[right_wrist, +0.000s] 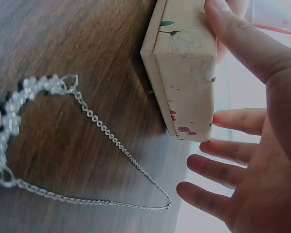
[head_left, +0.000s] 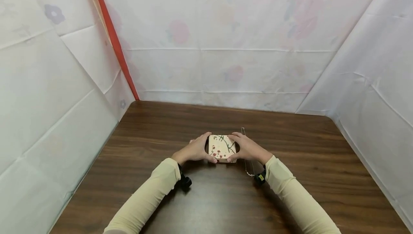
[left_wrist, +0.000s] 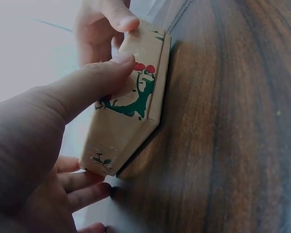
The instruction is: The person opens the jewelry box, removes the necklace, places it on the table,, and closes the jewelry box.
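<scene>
A small cream jewelry box (head_left: 222, 147) with red flowers and dark green branches sits on the table between the two hands. A seam between lid and base runs along its side (right_wrist: 186, 99) in the right wrist view, and the lid is on. My left hand (head_left: 194, 150) holds the box at its left, thumb near the front and fingers toward the back. From the right, my right hand (head_left: 247, 149) grips it in the same way. Partly beneath the right hand and wrist, a silver chain necklace (right_wrist: 117, 141) with clear beads lies on the wood. The box's inside is hidden.
The dark wood table (head_left: 155, 126) is bounded by white, faintly printed sheets (head_left: 213, 72) at the back and both sides. A red strip (head_left: 113, 36) runs down the back left corner. Black wrist cameras (head_left: 185, 182) hang under the wrists, close to the tabletop.
</scene>
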Demonstrator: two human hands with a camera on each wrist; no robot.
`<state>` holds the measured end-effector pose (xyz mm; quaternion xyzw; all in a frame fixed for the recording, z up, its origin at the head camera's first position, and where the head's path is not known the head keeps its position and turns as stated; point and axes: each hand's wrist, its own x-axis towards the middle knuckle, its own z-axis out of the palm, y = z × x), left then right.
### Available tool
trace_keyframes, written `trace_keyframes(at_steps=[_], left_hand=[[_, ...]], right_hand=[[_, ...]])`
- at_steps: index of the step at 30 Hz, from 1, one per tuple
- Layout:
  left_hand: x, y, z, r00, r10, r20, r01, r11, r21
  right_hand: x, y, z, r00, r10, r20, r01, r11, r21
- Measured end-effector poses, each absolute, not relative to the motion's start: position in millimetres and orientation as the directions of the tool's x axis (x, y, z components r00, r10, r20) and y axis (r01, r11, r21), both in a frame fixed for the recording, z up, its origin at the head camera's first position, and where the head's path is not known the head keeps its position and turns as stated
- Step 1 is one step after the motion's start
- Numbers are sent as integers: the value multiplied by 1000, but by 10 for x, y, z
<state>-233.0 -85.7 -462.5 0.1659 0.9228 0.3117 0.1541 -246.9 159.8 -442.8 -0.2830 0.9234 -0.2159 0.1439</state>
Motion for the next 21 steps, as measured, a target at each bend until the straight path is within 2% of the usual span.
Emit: trace_keyframes(at_steps=[9, 21], left_hand=[[-2300, -883, -4634, -886, 438, -151, 260, 741, 620], [-2292, -940, -4639, -884, 447, -137, 275, 735, 620]], right_hand=[[-2449, 1583, -4411, -801, -579, -152, -427, 730, -534], [-2466, 1571, -4408, -806, -575, -143, -426, 729, -536]])
